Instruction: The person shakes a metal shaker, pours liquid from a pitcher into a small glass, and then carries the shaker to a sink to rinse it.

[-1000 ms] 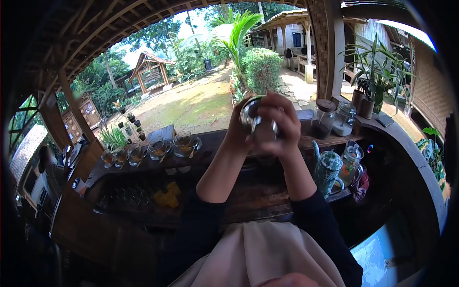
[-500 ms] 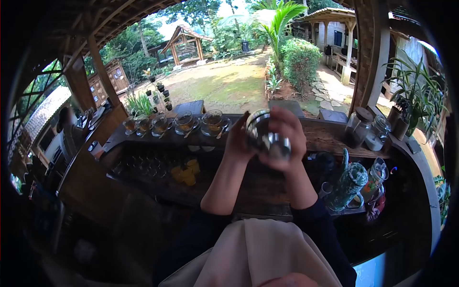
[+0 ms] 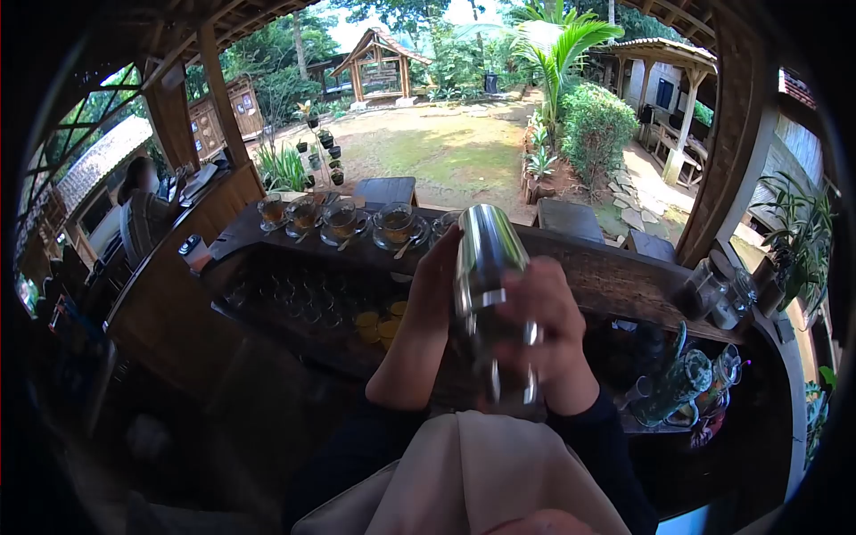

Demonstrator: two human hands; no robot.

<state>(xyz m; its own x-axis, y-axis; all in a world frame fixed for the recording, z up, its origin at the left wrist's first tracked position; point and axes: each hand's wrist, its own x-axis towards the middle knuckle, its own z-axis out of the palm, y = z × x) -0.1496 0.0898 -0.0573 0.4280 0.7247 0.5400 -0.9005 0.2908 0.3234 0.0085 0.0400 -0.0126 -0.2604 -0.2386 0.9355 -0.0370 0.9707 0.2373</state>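
Note:
A shiny metal cocktail shaker (image 3: 489,245) is held up in front of my chest, tilted, with its broad end pointing up and away from me. My left hand (image 3: 437,281) wraps its left side; part of those fingers is hidden behind the metal. My right hand (image 3: 551,316) grips the right side lower down, its fingers smeared by motion. Just beyond my left hand, glass cups on saucers (image 3: 393,227) stand in a row along the counter, with amber-brown contents and small spoons.
Below the counter ledge (image 3: 615,272) sit clear glasses (image 3: 308,294) and yellow cups (image 3: 382,328). To the right are a green mottled pitcher (image 3: 675,388), a glass jug (image 3: 724,367) and glass jars (image 3: 718,290). Another person (image 3: 143,209) is at the far left.
The shaker has swung from nearly end-on to showing its long side, still between both hands. My view has turned slightly left, so the surroundings sit further right.

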